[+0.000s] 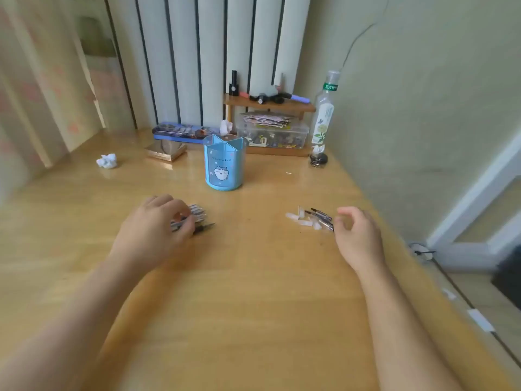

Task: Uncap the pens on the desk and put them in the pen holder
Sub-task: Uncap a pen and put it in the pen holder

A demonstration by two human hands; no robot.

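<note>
A blue pen holder (pixel 224 162) with a cat drawing stands upright at the middle of the wooden desk (pixel 253 292); no pens show above its rim. My left hand (pixel 153 231) lies over a bunch of pens (pixel 197 218), with the fingers curled around them. To the right lies a small heap of clear and dark caps (pixel 313 218). My right hand (pixel 356 235) hovers just right of that heap, fingers loosely bent and apart, with nothing visibly in it.
Along the back stand a clear storage box (pixel 272 134), a wooden shelf (pixel 267 104) with small bottles, a plastic bottle (pixel 324 114), a pencil tin (pixel 180 132) and a mirror box (pixel 165 150). A crumpled tissue (pixel 107 160) lies at left. The desk's right edge meets the wall.
</note>
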